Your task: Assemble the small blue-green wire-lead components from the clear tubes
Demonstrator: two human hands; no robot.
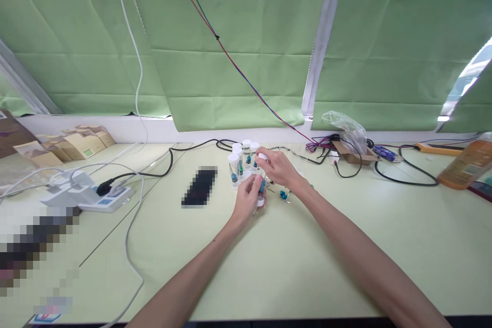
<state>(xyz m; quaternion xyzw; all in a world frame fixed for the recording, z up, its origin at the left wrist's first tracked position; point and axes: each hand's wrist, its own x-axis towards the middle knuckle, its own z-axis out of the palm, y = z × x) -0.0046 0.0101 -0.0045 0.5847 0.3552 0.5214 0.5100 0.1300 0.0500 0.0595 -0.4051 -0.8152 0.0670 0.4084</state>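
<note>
My left hand (248, 196) is closed around a small clear vial with a blue-green piece (262, 186) showing inside it. Just above, my right hand (280, 165) pinches a white cap (263, 157) between thumb and fingertips. Whether that cap touches the vial is hidden by the fingers. Behind my hands stand several clear vials with white caps (233, 158), upright and close together, with blue or green pieces inside. A loose blue-green piece (284, 195) with a thin metal part lies on the table to the right of my left hand.
A dark pixelated rectangle (200, 187) lies left of my hands. Further left are a white power strip (105, 200) with cables and some cardboard boxes (82, 142). At right are an open carton (353, 156) with a plastic bag, black cables and an orange bottle (467, 164).
</note>
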